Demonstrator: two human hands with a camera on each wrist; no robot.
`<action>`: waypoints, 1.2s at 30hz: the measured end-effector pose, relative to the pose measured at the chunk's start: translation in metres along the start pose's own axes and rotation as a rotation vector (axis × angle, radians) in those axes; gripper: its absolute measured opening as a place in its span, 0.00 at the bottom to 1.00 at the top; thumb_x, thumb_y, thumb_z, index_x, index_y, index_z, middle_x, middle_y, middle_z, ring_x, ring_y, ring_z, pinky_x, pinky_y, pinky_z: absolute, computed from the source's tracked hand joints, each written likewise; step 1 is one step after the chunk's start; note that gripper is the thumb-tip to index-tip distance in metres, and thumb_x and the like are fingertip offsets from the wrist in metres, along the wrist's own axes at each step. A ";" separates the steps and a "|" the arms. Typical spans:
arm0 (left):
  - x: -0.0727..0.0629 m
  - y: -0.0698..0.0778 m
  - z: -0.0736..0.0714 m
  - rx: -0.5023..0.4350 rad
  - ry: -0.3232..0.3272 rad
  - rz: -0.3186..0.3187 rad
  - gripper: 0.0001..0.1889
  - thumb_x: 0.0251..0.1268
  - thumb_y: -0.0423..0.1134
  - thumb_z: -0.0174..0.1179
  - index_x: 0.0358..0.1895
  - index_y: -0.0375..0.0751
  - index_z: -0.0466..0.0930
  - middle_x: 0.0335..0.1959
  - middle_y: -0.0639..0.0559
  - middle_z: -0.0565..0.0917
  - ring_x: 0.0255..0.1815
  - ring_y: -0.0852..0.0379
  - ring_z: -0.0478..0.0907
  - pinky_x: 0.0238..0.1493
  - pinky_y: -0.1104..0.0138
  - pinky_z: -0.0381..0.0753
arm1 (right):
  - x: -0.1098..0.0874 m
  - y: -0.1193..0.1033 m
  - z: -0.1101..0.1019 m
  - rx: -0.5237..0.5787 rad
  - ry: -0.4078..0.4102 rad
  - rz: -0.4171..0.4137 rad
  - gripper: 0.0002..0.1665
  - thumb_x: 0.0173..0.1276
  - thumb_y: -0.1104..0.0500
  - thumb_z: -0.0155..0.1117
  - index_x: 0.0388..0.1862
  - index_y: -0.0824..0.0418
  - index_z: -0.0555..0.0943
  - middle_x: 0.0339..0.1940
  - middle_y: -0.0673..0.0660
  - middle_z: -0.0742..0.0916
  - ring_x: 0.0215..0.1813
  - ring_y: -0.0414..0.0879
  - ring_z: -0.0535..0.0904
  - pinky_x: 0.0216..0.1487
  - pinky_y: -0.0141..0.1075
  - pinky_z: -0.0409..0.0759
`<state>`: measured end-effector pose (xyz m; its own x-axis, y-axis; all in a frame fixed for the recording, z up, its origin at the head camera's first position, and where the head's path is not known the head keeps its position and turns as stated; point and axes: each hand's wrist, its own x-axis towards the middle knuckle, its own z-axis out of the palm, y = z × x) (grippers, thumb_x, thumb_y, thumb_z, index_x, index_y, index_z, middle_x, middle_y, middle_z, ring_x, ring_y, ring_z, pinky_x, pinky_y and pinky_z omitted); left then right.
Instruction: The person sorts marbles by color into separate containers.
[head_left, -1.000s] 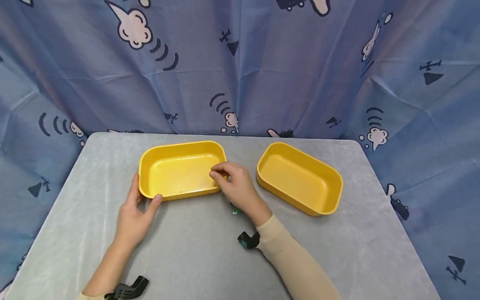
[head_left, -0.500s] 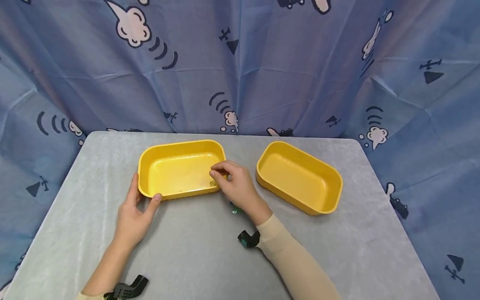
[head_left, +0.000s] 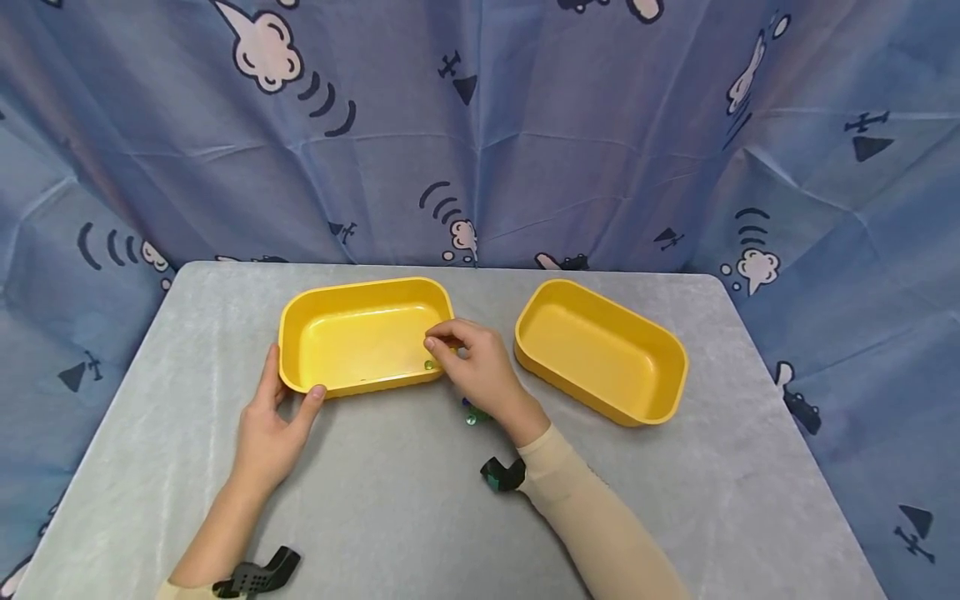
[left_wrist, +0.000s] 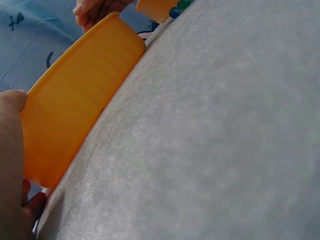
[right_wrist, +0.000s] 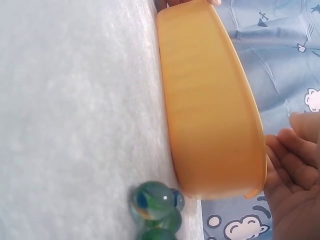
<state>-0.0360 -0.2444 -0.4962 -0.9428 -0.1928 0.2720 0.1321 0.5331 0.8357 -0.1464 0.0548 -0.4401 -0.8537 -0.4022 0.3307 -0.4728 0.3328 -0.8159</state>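
Observation:
My left hand (head_left: 268,433) holds the near left corner of a yellow rectangular bin (head_left: 367,387), thumb at the rim and fingers along its left side. My right hand (head_left: 483,367) hangs over the right end of this bin, thumb and fingers loosely bent. In the right wrist view nothing shows between the right hand's fingers (right_wrist: 295,160). A small green glass marble (head_left: 428,365) lies inside the bin near its right end. On the table below the right hand, several green and blue glass marbles (right_wrist: 152,201) sit clustered beside the bin, partly hidden by that hand in the head view.
A second yellow bin (head_left: 600,354) stands at an angle to the right, with no contents showing. The grey cloth-covered table (head_left: 375,500) ends at the back before a blue patterned curtain (head_left: 570,150).
A marble has appeared inside the left bin near the right fingertips, blurred half a second ago and clear now. The hands and bins have barely moved.

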 end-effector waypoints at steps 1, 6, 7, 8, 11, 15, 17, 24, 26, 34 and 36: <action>0.000 0.000 0.000 0.000 -0.001 0.001 0.49 0.77 0.38 0.70 0.91 0.37 0.48 0.79 0.29 0.71 0.73 0.28 0.77 0.67 0.86 0.62 | 0.000 0.000 -0.001 0.006 0.001 -0.004 0.10 0.81 0.60 0.71 0.52 0.66 0.90 0.45 0.51 0.92 0.45 0.42 0.86 0.53 0.39 0.87; 0.000 0.000 0.000 0.002 -0.002 -0.005 0.49 0.77 0.39 0.71 0.91 0.38 0.47 0.79 0.30 0.71 0.74 0.29 0.76 0.67 0.85 0.61 | -0.003 -0.003 -0.004 0.045 0.007 -0.017 0.09 0.80 0.61 0.71 0.51 0.66 0.91 0.45 0.53 0.92 0.47 0.43 0.87 0.53 0.38 0.88; 0.000 0.000 0.000 0.002 -0.003 -0.006 0.50 0.77 0.39 0.71 0.91 0.37 0.47 0.80 0.30 0.71 0.74 0.29 0.76 0.67 0.85 0.61 | -0.004 -0.004 -0.005 0.055 0.006 -0.020 0.09 0.80 0.62 0.71 0.51 0.66 0.90 0.46 0.53 0.92 0.47 0.43 0.87 0.53 0.38 0.88; 0.000 0.000 0.000 0.001 -0.003 -0.006 0.50 0.77 0.39 0.71 0.91 0.38 0.47 0.80 0.30 0.70 0.74 0.29 0.75 0.67 0.85 0.61 | -0.005 -0.006 -0.006 0.060 0.003 -0.023 0.09 0.80 0.62 0.71 0.51 0.66 0.90 0.46 0.53 0.92 0.47 0.43 0.88 0.53 0.38 0.88; 0.000 0.001 0.000 -0.004 -0.006 -0.008 0.50 0.77 0.39 0.71 0.91 0.38 0.47 0.81 0.31 0.70 0.75 0.29 0.74 0.68 0.85 0.61 | -0.008 -0.009 -0.009 0.070 -0.010 -0.036 0.09 0.78 0.64 0.72 0.51 0.67 0.90 0.46 0.53 0.92 0.47 0.43 0.88 0.53 0.40 0.89; 0.001 0.001 -0.001 -0.012 -0.010 -0.012 0.50 0.77 0.39 0.71 0.91 0.40 0.47 0.80 0.31 0.70 0.75 0.30 0.74 0.68 0.85 0.61 | -0.014 -0.011 -0.014 0.067 -0.029 -0.060 0.08 0.76 0.66 0.73 0.51 0.69 0.90 0.46 0.56 0.93 0.47 0.44 0.89 0.55 0.42 0.89; 0.001 0.001 -0.001 -0.011 -0.011 -0.014 0.50 0.77 0.39 0.71 0.91 0.40 0.47 0.80 0.31 0.71 0.75 0.30 0.75 0.68 0.85 0.61 | -0.018 -0.011 -0.017 0.061 -0.034 -0.065 0.08 0.76 0.67 0.74 0.51 0.68 0.90 0.46 0.57 0.93 0.48 0.45 0.89 0.55 0.42 0.88; 0.000 0.000 -0.001 -0.015 -0.003 -0.006 0.50 0.77 0.38 0.71 0.91 0.39 0.48 0.79 0.30 0.71 0.76 0.29 0.74 0.68 0.85 0.61 | -0.032 -0.005 -0.030 0.034 -0.065 -0.051 0.09 0.73 0.69 0.76 0.51 0.67 0.90 0.45 0.56 0.93 0.47 0.45 0.89 0.53 0.44 0.89; -0.001 0.000 -0.001 -0.014 0.000 -0.002 0.50 0.77 0.38 0.71 0.91 0.38 0.48 0.79 0.29 0.71 0.75 0.29 0.74 0.68 0.85 0.61 | -0.037 -0.002 -0.034 0.023 -0.077 -0.031 0.10 0.74 0.68 0.75 0.51 0.66 0.90 0.46 0.56 0.93 0.47 0.44 0.89 0.52 0.47 0.89; 0.000 0.001 -0.001 -0.002 -0.003 0.005 0.50 0.76 0.38 0.71 0.91 0.38 0.48 0.79 0.29 0.71 0.75 0.29 0.75 0.68 0.86 0.61 | -0.060 0.010 -0.045 -0.028 -0.125 0.063 0.14 0.74 0.64 0.76 0.57 0.65 0.90 0.54 0.58 0.93 0.58 0.48 0.89 0.64 0.55 0.85; 0.000 0.001 -0.001 -0.003 -0.008 0.002 0.50 0.76 0.38 0.71 0.91 0.38 0.48 0.79 0.29 0.72 0.75 0.29 0.75 0.67 0.86 0.62 | -0.064 0.013 -0.047 -0.049 -0.134 0.058 0.16 0.73 0.64 0.77 0.58 0.64 0.90 0.56 0.57 0.92 0.61 0.48 0.88 0.66 0.53 0.84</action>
<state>-0.0354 -0.2447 -0.4948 -0.9450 -0.1853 0.2697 0.1346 0.5311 0.8365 -0.1077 0.1248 -0.4499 -0.8444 -0.4907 0.2149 -0.4367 0.3982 -0.8067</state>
